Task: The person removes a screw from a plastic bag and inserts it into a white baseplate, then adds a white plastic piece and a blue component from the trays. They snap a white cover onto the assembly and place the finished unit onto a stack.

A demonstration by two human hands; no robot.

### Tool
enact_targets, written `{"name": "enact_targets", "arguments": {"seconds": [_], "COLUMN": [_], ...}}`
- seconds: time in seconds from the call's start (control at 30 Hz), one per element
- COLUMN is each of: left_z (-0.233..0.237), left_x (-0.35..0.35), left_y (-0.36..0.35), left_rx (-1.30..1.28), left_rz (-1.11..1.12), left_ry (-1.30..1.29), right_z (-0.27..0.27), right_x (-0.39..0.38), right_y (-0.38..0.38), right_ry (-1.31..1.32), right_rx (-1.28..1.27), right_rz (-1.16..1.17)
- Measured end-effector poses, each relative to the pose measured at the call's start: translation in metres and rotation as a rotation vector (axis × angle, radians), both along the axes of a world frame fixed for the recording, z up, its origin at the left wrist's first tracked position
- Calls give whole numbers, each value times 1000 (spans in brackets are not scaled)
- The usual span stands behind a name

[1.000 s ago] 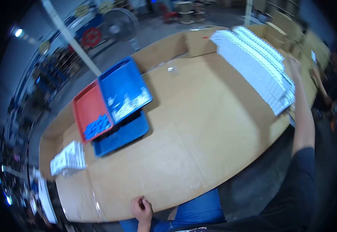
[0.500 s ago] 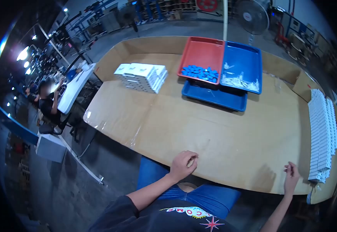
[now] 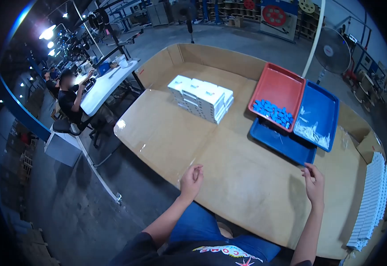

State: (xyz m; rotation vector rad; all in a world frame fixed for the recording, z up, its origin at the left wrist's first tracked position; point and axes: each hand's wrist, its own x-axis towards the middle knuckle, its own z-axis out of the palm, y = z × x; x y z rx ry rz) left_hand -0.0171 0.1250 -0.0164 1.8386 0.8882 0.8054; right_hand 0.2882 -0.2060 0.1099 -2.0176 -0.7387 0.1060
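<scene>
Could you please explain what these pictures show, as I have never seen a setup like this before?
There is no robot here: a person works with bare hands, and every picture comes from one camera worn on their head, looking forward and down.

The left hand and right hand are over or near a cardboard-lined surface. I see nothing held in either, though the fingers could hide something small.

Toward the far side, a red tray holds blue pieces, and a blue tray beside it holds slender pale pieces. A lower blue tray sits partly beneath them, its near corner by the right hand.

Stacked white boxes stand to the left, and white items form a long row at the right. Other people sit at the far left.
</scene>
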Motion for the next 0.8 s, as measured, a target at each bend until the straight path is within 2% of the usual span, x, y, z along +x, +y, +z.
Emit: {"name": "enact_targets", "arguments": {"seconds": [0.13,0.2,0.3,0.4,0.5,0.57,0.67,0.73,0.8], "left_z": [-21,-20,-16,-9,-1,-4,-9,-8,-7], "left_x": [-2,0,-7,-7,-6,-6,-6,-4,-2], "left_y": [11,9,8,10,12,14,13,16,15], "left_rx": [44,175,49,129,137,207,249,246,232], "left_rz": [89,3,24,-10,-39,-45,-53,-44,-31], "left_ry": [125,66,110,93,126,157,171,155,124], "right_z": [26,38,40,44,24,24,-13,-46,-55], "right_x": [28,38,63,88,117,124,143,156,157], "right_y": [110,162,236,308,385,451,513,547,563], "right_ry": [-122,-152,-201,-230,-159,78,-169,-167,-104], "right_rx": [-37,-30,-30,-64,27,-11,-107,-150,-220], "right_rz": [197,275,391,442,447,421,413,441,511]}}
